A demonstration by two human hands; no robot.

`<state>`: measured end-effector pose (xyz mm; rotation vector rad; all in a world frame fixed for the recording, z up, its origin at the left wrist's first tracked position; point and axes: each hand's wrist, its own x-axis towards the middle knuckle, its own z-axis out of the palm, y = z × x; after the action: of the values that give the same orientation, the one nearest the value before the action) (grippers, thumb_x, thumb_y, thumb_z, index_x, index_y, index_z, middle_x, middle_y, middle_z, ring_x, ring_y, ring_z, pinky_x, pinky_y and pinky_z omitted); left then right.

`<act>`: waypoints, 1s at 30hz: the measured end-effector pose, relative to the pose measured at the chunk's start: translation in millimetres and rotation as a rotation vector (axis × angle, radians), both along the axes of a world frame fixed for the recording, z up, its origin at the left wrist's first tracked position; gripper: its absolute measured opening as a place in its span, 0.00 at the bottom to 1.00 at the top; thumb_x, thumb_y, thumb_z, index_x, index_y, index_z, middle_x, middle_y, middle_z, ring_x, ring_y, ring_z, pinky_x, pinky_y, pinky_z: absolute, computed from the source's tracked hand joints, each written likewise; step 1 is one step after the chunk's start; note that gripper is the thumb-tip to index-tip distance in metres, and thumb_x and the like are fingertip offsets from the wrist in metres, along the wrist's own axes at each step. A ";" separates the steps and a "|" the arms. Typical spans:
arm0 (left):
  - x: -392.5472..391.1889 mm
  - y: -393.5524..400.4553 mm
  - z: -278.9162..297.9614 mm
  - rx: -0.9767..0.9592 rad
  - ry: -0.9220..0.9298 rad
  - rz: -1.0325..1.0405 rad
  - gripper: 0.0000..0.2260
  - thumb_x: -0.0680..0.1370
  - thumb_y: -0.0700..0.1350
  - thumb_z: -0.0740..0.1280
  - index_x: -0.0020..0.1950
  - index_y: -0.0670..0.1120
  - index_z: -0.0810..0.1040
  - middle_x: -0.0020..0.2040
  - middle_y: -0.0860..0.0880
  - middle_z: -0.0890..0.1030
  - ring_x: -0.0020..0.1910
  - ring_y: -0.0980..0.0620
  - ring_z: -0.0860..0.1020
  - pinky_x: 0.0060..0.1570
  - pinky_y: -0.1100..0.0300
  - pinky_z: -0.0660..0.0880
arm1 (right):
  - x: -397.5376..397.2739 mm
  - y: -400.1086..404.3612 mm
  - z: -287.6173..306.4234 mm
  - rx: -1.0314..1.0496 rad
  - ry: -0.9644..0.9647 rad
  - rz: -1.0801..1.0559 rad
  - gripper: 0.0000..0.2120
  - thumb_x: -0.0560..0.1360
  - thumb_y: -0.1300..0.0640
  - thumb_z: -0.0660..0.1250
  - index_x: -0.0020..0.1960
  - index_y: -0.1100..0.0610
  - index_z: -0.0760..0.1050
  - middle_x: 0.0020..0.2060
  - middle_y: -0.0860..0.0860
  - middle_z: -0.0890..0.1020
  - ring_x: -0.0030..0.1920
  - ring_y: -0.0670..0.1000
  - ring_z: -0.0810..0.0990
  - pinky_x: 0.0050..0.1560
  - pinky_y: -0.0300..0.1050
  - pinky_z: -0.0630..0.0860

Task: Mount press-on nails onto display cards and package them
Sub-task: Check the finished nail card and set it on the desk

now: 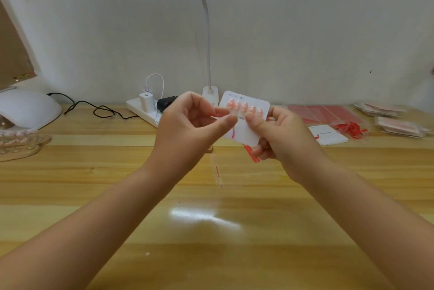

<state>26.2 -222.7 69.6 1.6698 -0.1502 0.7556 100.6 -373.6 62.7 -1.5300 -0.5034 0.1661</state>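
A white display card (244, 130) with a row of several pink press-on nails (245, 107) is held up above the wooden table (211, 219). My right hand (279, 139) grips the card from its right side, thumb on its face just under the nails. My left hand (195, 123) pinches something thin and clear at the card's left edge, beside the first nails; what it is I cannot tell. Red strips (254, 156) hang below the card behind my right fingers.
A peeled clear strip (218, 170) lies on the table below the hands. At right lie red-backed bags (326, 113), a white card (328, 134), red ribbons (352, 129) and packed sets (399, 125). A nail lamp (28, 109), nail stands (18, 144), power strip (143, 106), desk lamp (209, 88) stand behind.
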 end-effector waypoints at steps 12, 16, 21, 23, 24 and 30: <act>1.2 3.0 5.3 -0.060 -0.002 0.019 0.18 0.62 0.48 0.76 0.45 0.48 0.71 0.33 0.52 0.83 0.34 0.53 0.82 0.36 0.62 0.78 | -12.7 -3.0 0.4 0.099 0.144 0.127 0.06 0.79 0.63 0.63 0.55 0.61 0.75 0.42 0.57 0.84 0.33 0.55 0.84 0.29 0.40 0.78; -0.5 1.3 6.6 -0.039 -0.007 0.018 0.19 0.64 0.44 0.76 0.48 0.47 0.70 0.35 0.51 0.83 0.39 0.52 0.83 0.39 0.62 0.79 | -14.4 -5.3 2.1 0.159 0.164 0.150 0.05 0.79 0.65 0.62 0.51 0.63 0.75 0.37 0.56 0.84 0.36 0.58 0.85 0.31 0.41 0.79; -2.6 0.0 9.8 -0.076 -0.038 0.007 0.18 0.65 0.39 0.76 0.47 0.47 0.71 0.35 0.51 0.83 0.39 0.52 0.84 0.42 0.58 0.80 | -19.2 -5.3 8.3 0.187 0.129 0.186 0.06 0.79 0.63 0.61 0.51 0.62 0.76 0.38 0.58 0.85 0.39 0.58 0.85 0.33 0.43 0.81; -3.2 -0.8 10.5 -0.078 -0.051 0.011 0.18 0.65 0.38 0.76 0.47 0.47 0.71 0.34 0.52 0.82 0.39 0.52 0.83 0.42 0.56 0.81 | -21.5 -5.6 10.1 0.188 0.118 0.196 0.06 0.79 0.63 0.61 0.51 0.62 0.77 0.40 0.59 0.85 0.40 0.58 0.86 0.35 0.44 0.82; -3.6 -1.2 10.7 -0.078 -0.059 0.017 0.19 0.65 0.37 0.77 0.47 0.48 0.71 0.34 0.53 0.82 0.39 0.52 0.83 0.43 0.56 0.81 | -22.5 -5.7 10.9 0.187 0.114 0.202 0.07 0.79 0.62 0.61 0.51 0.61 0.77 0.41 0.59 0.85 0.40 0.58 0.86 0.35 0.44 0.82; -7.0 -4.1 12.6 -0.019 -0.077 0.055 0.19 0.67 0.35 0.76 0.47 0.49 0.70 0.36 0.52 0.82 0.38 0.54 0.83 0.41 0.62 0.79 | -27.6 -3.7 14.0 0.238 0.134 0.241 0.08 0.80 0.62 0.60 0.53 0.65 0.76 0.41 0.61 0.84 0.40 0.57 0.85 0.37 0.44 0.82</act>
<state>19.3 -226.7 82.2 1.6334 -0.1517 0.8606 72.9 -377.3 76.7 -1.2155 -0.5779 0.3796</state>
